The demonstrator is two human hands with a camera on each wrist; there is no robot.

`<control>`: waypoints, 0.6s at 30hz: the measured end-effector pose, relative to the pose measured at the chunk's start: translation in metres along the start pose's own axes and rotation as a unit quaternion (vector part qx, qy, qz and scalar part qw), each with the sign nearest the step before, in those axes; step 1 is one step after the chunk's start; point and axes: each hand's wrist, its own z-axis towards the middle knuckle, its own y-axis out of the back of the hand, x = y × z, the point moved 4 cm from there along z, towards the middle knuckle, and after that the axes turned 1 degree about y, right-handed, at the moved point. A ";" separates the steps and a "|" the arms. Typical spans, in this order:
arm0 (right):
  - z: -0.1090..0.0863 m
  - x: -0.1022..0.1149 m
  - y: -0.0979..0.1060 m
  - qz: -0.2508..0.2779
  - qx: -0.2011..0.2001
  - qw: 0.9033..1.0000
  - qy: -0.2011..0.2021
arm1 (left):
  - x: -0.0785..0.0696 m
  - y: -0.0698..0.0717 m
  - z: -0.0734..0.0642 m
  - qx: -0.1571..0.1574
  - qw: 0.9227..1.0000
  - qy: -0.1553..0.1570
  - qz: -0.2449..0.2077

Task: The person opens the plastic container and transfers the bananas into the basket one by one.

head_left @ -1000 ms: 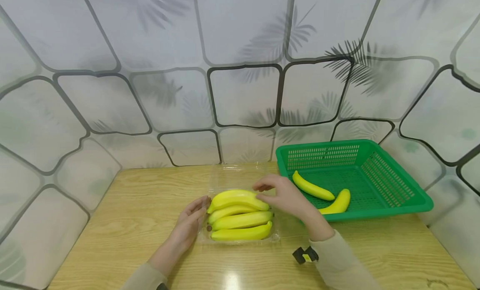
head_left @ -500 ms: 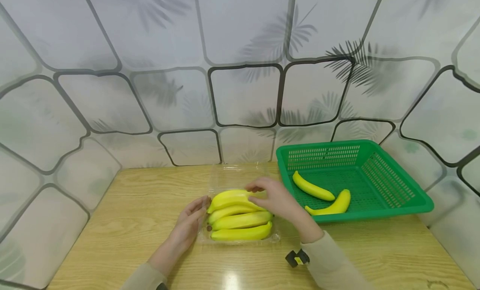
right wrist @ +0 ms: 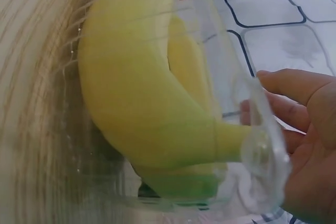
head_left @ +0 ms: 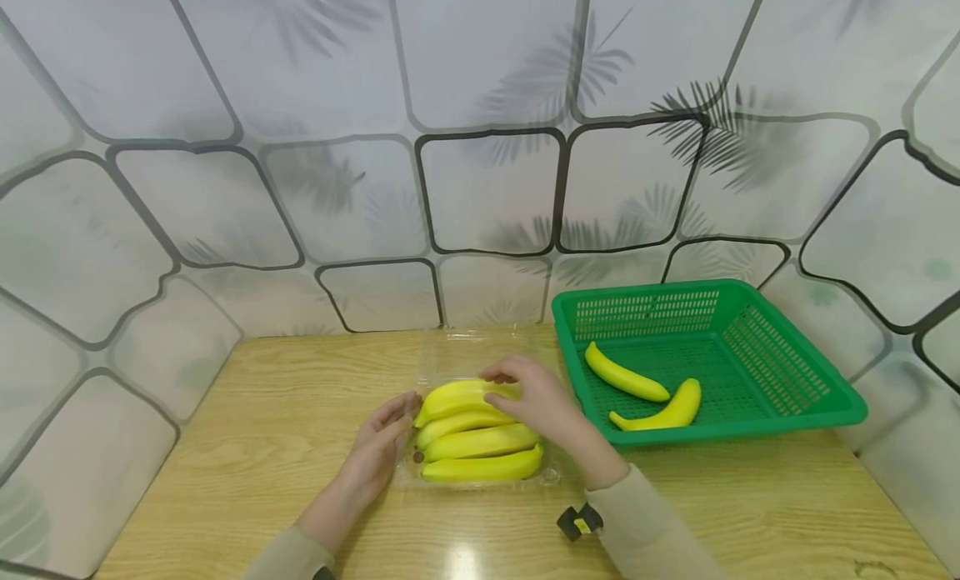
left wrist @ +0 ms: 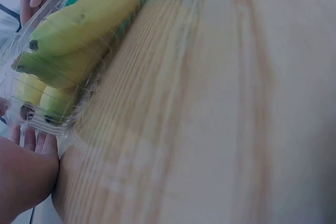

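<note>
A clear plastic clamshell box (head_left: pixel 550 473) stands on the table with its transparent lid (head_left: pixel 480 351) laid back toward the wall. Several yellow bananas lie side by side in it, among them a rear banana (head_left: pixel 453 397) and a front banana (head_left: pixel 483 465). My left hand (head_left: pixel 375 451) rests against the box's left side, its fingers fairly straight. Above the right end of the rear banana is my right hand (head_left: pixel 542 402), thumb and fingers apart; contact with the fruit cannot be told. The left wrist view shows banana tips (left wrist: pixel 58 103) through the box wall.
A green plastic basket (head_left: pixel 780 347) stands right of the box, its near left edge close to my right forearm. Two bananas lie inside, a left banana (head_left: pixel 622 373) and a curved banana (head_left: pixel 675 407). A patterned wall (head_left: pixel 487 197) rises behind the wooden table (head_left: pixel 285 413).
My right hand has moved left over the rear banana, uncovering the stem end of the curved banana in the basket. My left hand has stayed at the box.
</note>
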 end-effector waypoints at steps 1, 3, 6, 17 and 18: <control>0.001 0.000 -0.001 0.000 -0.001 1.000 -0.005 | 0.001 0.000 0.000 0.000 1.000 0.000 -0.002; 0.002 -0.001 -0.004 -0.001 -0.001 1.000 -0.013 | 0.001 0.000 0.001 0.002 1.000 0.002 -0.006; 0.002 -0.002 -0.006 -0.003 -0.001 1.000 -0.014 | 0.001 0.000 0.001 0.001 1.000 0.006 -0.012; 0.002 -0.007 -0.011 -0.013 -0.006 1.000 -0.003 | 0.000 0.000 0.001 0.006 1.000 0.003 -0.007; 0.002 -0.008 -0.012 -0.014 -0.006 1.000 -0.002 | 0.001 0.000 0.001 0.006 1.000 0.004 -0.008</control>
